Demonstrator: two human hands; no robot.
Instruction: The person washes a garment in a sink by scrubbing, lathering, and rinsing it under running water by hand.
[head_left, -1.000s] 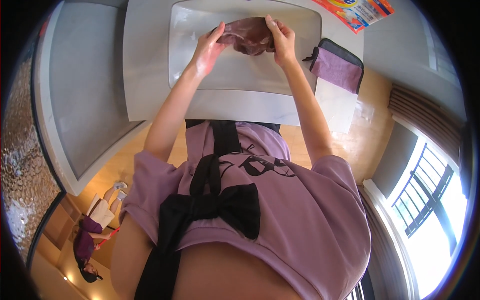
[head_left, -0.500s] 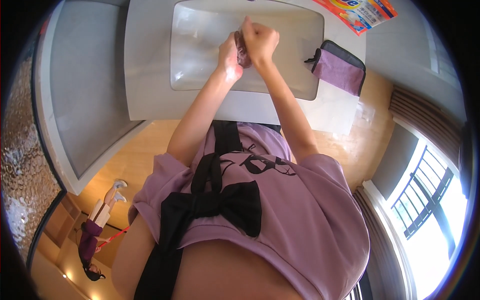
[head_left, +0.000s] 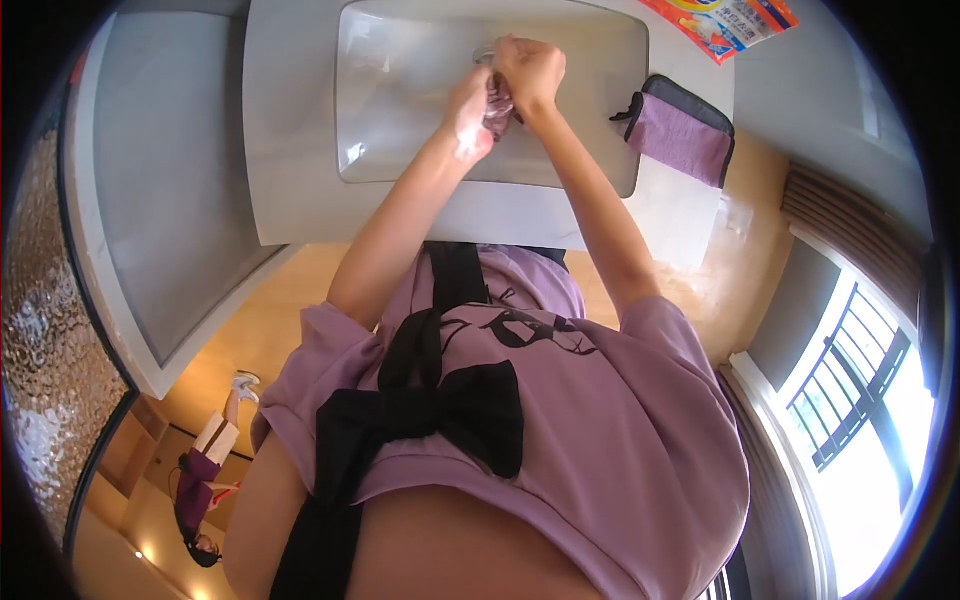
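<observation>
My left fingers (head_left: 476,86) and right fingers (head_left: 515,62) clench a crumpled, folded, brownish cloth (head_left: 496,118) above the smooth, glossy sink (head_left: 390,130).

Cloth (head_left: 497,112) partly hidden between left hand (head_left: 468,108), right hand (head_left: 530,75); orange packet (head_left: 722,27) cut by top edge.

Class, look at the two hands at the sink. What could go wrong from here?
White foam coats the left hand near the wrist, so the brownish cloth bunched between it and the right hand might slip into the sink.
Scrubbing could perhaps splash the folded purple fabric item beside the sink.
That item also reaches the counter's right edge, so a bump might knock it off.
</observation>
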